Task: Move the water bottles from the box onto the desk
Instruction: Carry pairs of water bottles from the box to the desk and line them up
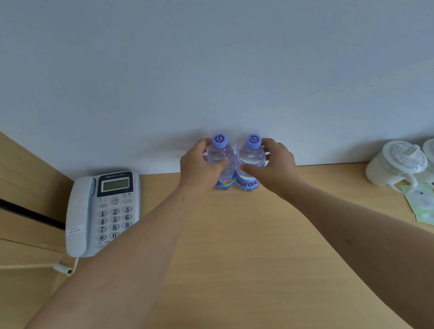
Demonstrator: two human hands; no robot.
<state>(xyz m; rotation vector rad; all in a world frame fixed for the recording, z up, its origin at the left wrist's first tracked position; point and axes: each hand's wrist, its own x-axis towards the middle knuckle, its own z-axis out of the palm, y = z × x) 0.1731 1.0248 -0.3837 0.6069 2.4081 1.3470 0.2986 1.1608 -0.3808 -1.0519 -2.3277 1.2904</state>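
While each grip is wrapped around a bottle, the left hand [200, 167] holds the left water bottle [222, 161] and the right hand [276, 162] holds the right water bottle [251, 161]. Both stand upright, touching side by side, at the far edge of the bench [232, 255] against the wall [200, 59]. A telephone [104, 212] sits left; two lidded white cups [396, 165] sit far right.
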